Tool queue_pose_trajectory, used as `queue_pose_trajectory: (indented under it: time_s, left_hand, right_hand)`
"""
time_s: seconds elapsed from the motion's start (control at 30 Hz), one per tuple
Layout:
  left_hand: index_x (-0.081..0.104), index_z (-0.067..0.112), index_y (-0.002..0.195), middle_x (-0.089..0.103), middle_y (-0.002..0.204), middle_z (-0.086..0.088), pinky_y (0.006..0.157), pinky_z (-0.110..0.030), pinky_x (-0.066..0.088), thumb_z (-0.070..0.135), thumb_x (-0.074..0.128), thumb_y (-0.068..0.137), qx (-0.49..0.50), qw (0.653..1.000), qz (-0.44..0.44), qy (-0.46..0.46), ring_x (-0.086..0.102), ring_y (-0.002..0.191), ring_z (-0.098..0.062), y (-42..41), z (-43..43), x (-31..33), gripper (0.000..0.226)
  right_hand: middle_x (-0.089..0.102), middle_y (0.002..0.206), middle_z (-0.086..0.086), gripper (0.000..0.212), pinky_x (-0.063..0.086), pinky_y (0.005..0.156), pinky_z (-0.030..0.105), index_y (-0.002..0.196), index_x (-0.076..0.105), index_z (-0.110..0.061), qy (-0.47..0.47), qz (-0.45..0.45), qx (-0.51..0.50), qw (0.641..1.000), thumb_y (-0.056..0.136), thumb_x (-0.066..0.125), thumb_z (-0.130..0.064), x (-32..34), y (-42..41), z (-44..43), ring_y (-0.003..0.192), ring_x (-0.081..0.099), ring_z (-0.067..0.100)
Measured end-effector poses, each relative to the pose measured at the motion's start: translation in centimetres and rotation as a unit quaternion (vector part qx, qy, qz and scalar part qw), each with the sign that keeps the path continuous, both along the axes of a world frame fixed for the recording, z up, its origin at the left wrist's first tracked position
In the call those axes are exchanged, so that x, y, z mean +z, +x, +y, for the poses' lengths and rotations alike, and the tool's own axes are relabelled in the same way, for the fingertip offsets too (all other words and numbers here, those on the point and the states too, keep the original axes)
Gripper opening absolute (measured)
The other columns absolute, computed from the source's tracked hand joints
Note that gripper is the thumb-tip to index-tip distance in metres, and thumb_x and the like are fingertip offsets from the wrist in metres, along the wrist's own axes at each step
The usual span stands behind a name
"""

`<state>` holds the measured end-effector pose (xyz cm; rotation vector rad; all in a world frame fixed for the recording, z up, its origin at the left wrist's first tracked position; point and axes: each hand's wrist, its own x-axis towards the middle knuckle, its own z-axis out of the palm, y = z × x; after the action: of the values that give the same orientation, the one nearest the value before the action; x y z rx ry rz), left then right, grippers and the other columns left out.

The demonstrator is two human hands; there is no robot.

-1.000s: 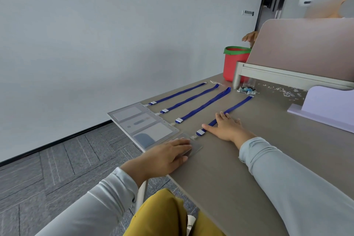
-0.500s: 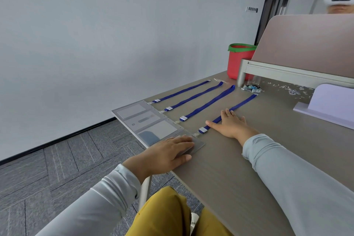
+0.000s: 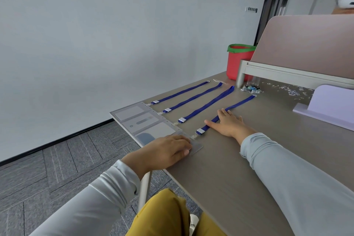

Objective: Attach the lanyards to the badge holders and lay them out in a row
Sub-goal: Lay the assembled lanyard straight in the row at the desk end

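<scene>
Several clear badge holders [image 3: 145, 120] lie side by side along the table's left edge, each clipped to a blue lanyard [image 3: 203, 108] stretched straight toward the back. My left hand [image 3: 164, 151] rests flat on the nearest badge holder [image 3: 196, 147] and covers most of it. My right hand [image 3: 229, 124] lies flat with straight fingers on the nearest lanyard [image 3: 241, 103], just behind its white clip end [image 3: 200, 130].
A red bucket with a green rim [image 3: 239, 61] stands at the table's back corner beside a divider panel [image 3: 306, 44]. A small dark packet [image 3: 250, 88] and scattered paper bits [image 3: 287, 90] lie behind the lanyards. A lilac stand [image 3: 329, 105] sits at right. Another person is partly visible at top right.
The hands hold almost the same places on the nearest holder and lanyard. The view has shifted slightly, and the other person's hand near the bucket is gone from view.
</scene>
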<state>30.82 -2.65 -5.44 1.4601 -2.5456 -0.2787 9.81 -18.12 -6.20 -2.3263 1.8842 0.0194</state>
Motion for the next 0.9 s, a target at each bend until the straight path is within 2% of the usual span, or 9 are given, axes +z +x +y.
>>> queue_pose_trajectory:
  time_s: [0.17, 0.33, 0.47, 0.53, 0.63, 0.73, 0.8, 0.9]
  left_hand:
    - [0.063, 0.016, 0.110, 0.060, 0.116, 0.001, 0.095, -0.033, 0.042, 0.021, 0.044, 0.095, 0.011, 1.000, -0.013, -0.026, 0.052, 0.108, -0.014, -0.6, -2.4, 1.3, 0.025]
    - [0.060, 0.014, 0.116, 0.059, 0.120, -0.001, 0.094, -0.027, 0.042, 0.021, 0.042, 0.096, 0.017, 0.999, -0.031, -0.032, 0.053, 0.107, -0.013, -2.4, -5.6, 2.5, 0.028]
    - [0.055, 0.014, 0.124, 0.055, 0.127, -0.001, 0.098, -0.030, 0.041, 0.020, 0.041, 0.096, -0.007, 0.998, -0.061, -0.029, 0.050, 0.114, -0.014, -5.3, -9.1, 3.1, 0.032]
    - [0.057, 0.015, 0.122, 0.056, 0.124, -0.001, 0.097, -0.033, 0.042, 0.021, 0.042, 0.095, -0.023, 0.997, -0.071, -0.029, 0.051, 0.113, -0.015, -6.8, -10.9, 2.9, 0.031]
    - [0.064, 0.013, 0.105, 0.061, 0.110, -0.003, 0.088, -0.039, 0.048, 0.025, 0.042, 0.094, -0.028, 0.995, -0.090, -0.037, 0.057, 0.100, -0.017, -8.4, -13.3, 2.5, 0.027]
    - [0.066, 0.010, 0.098, 0.064, 0.099, -0.005, 0.083, -0.039, 0.049, 0.023, 0.041, 0.093, -0.021, 0.992, -0.120, -0.031, 0.060, 0.089, -0.018, -9.1, -15.0, 2.2, 0.029]
    - [0.068, 0.011, 0.096, 0.065, 0.095, -0.005, 0.081, -0.038, 0.050, 0.023, 0.040, 0.093, -0.024, 0.992, -0.121, -0.032, 0.061, 0.085, -0.018, -9.2, -15.7, 1.9, 0.030]
    - [0.068, 0.016, 0.106, 0.065, 0.104, 0.000, 0.085, -0.029, 0.048, 0.022, 0.043, 0.094, -0.034, 0.994, -0.104, -0.027, 0.060, 0.092, -0.014, -9.0, -15.9, 1.9, 0.029]
  right_hand:
    - [0.002, 0.159, 0.006, 0.089, 0.011, 0.117, 0.052, 0.149, 0.006, -0.013, -0.003, -0.026, -0.004, 1.000, 0.085, 0.029, -0.071, 0.0, -0.4, -0.9, 0.146, 0.003, 0.023]
    - [0.007, 0.158, 0.009, 0.084, 0.014, 0.116, 0.051, 0.148, 0.011, -0.011, -0.012, -0.027, -0.021, 0.999, 0.087, 0.028, -0.068, 0.2, -1.7, -2.4, 0.146, 0.007, 0.026]
    - [0.006, 0.158, 0.010, 0.083, 0.016, 0.115, 0.048, 0.148, 0.012, -0.009, -0.013, -0.030, -0.028, 0.999, 0.089, 0.029, -0.065, 0.3, -3.1, -3.9, 0.145, 0.009, 0.026]
    - [0.006, 0.158, 0.011, 0.083, 0.016, 0.116, 0.048, 0.148, 0.012, -0.009, -0.011, -0.034, -0.028, 0.999, 0.089, 0.030, -0.064, 0.2, -3.7, -4.8, 0.145, 0.009, 0.026]
    - [0.007, 0.158, 0.012, 0.082, 0.016, 0.116, 0.046, 0.147, 0.012, -0.007, -0.015, -0.031, -0.025, 0.999, 0.090, 0.030, -0.062, 0.2, -4.5, -5.9, 0.145, 0.010, 0.025]
    - [0.005, 0.158, 0.011, 0.079, 0.014, 0.116, 0.047, 0.148, 0.010, -0.008, -0.009, -0.012, -0.019, 1.000, 0.092, 0.027, -0.060, 0.2, -5.0, -6.8, 0.146, 0.007, 0.024]
    - [0.002, 0.158, 0.009, 0.078, 0.012, 0.116, 0.048, 0.148, 0.008, -0.009, -0.001, -0.001, -0.014, 1.000, 0.092, 0.026, -0.060, 0.2, -5.1, -7.2, 0.146, 0.004, 0.024]
    - [0.000, 0.159, 0.008, 0.081, 0.009, 0.117, 0.050, 0.149, 0.005, -0.011, 0.001, -0.006, -0.009, 1.000, 0.090, 0.027, -0.063, 0.2, -5.2, -7.4, 0.146, 0.001, 0.023]
